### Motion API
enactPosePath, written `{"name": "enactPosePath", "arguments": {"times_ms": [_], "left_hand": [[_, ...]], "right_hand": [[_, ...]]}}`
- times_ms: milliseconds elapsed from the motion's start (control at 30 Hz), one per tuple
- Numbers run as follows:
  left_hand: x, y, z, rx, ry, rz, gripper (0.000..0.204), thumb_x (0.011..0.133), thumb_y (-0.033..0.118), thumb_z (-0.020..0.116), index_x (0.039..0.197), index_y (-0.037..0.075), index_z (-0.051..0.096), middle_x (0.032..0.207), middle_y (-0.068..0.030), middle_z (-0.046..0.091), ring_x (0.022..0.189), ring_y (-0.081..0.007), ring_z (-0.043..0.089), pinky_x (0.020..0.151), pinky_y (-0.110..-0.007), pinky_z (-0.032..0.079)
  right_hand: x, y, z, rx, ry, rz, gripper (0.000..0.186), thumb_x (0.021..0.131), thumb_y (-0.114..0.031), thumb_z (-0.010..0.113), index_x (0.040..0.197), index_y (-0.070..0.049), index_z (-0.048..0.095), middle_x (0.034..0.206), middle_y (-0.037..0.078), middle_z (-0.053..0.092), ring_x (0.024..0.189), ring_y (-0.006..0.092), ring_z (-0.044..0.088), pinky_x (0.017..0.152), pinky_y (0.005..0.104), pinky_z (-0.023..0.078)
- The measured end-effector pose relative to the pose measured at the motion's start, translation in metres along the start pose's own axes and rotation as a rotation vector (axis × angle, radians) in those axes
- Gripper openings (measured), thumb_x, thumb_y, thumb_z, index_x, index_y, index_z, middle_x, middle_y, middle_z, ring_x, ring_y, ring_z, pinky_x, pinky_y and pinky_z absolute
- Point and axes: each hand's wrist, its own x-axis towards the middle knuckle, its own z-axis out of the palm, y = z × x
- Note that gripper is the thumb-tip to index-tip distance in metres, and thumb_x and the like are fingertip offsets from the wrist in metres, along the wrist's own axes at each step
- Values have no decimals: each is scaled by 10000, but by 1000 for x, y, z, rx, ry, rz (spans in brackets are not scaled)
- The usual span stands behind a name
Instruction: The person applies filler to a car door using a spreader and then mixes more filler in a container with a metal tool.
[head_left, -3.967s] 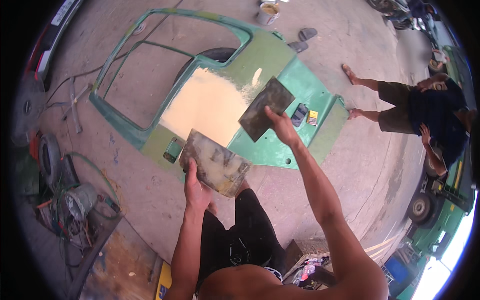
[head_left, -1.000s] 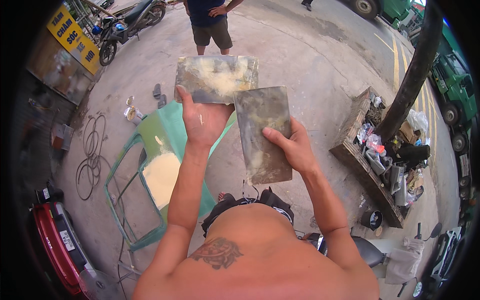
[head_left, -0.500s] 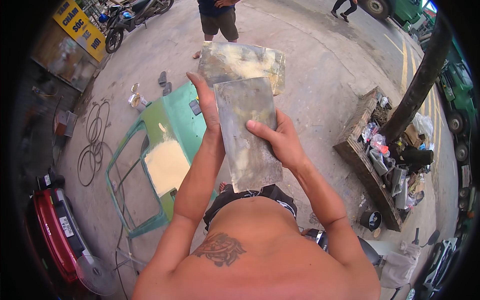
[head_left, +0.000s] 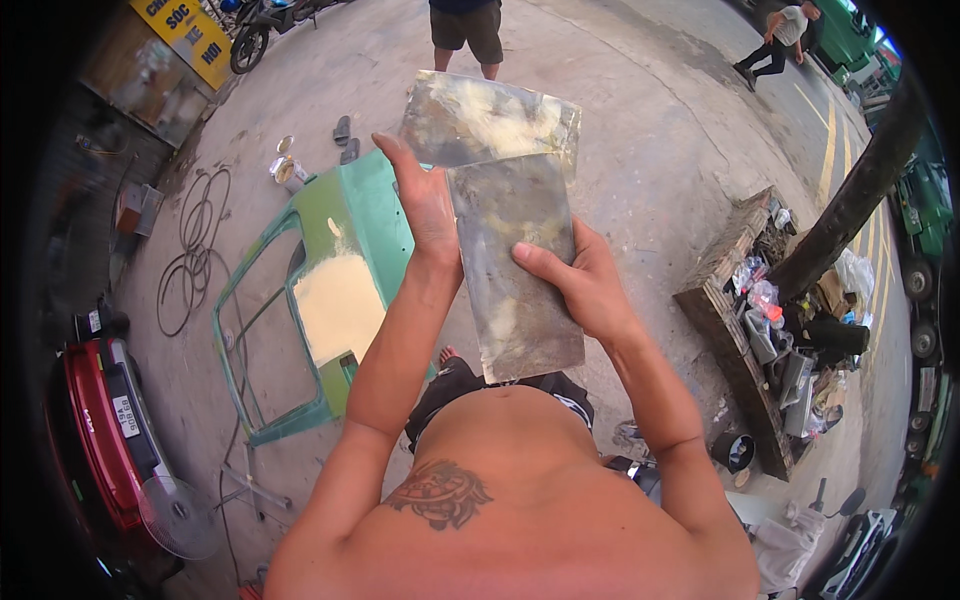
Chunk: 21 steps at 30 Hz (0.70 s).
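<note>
My left hand (head_left: 430,210) holds a flat grey plate (head_left: 490,115) smeared with pale cream material, its thumb raised beside the plate's left side. My right hand (head_left: 580,280) grips a second, darker rectangular plate (head_left: 510,200), held upright with the thumb across its face, overlapping the first plate's lower part. Beyond my left forearm, a green vehicle body panel (head_left: 363,205) with an open window frame lies on the ground, bearing a large cream patch (head_left: 330,305).
A standing person (head_left: 465,30) is ahead, another person (head_left: 785,35) walks on the road. At right are a rubbish-filled wooden box (head_left: 725,360) and a dark trunk (head_left: 840,190). At left are coiled hose (head_left: 185,310), a red car (head_left: 100,430), a fan (head_left: 178,515) and a can (head_left: 288,175).
Since a second ago, the right plate has shifted left over the other, and my left hand has turned from palm-up to sideways. The walker has come further into view.
</note>
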Motion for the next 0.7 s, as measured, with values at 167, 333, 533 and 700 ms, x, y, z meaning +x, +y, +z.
{"name": "enactPosePath", "arguments": {"times_ms": [167,333,533,700], "left_hand": [[3,-4,-17,-208,-290,-211,869,923,756,252,1410,44,358,1302,-143,510,1186,-260,540,963,-421,491],[-2,-15,-46,-346,-100,-160,573,982,461,524,1363,47,415,1289,-88,532,1187,-198,540,986,-381,473],[-36,-49,-10,-157,32,-88,400,951,326,636,1189,13,560,1066,-31,611,964,-108,571,865,-312,479],[-13,-23,-38,56,192,224,316,946,296,643,1014,-12,629,864,-8,626,723,-69,561,640,-256,476]], "right_hand": [[4,1,1,168,55,-13,489,870,-184,722,1256,46,527,1132,121,649,995,157,621,879,310,490],[-9,-33,-70,134,662,-563,456,928,-179,633,1309,33,499,1185,130,626,1042,202,621,954,364,490],[0,-62,-14,514,186,-721,568,1036,-336,412,1474,10,309,1461,206,418,1305,424,445,1127,532,326],[1,81,-103,183,-174,-100,526,1011,-298,502,1455,-53,361,1405,91,480,1242,258,488,1068,426,361]]}}
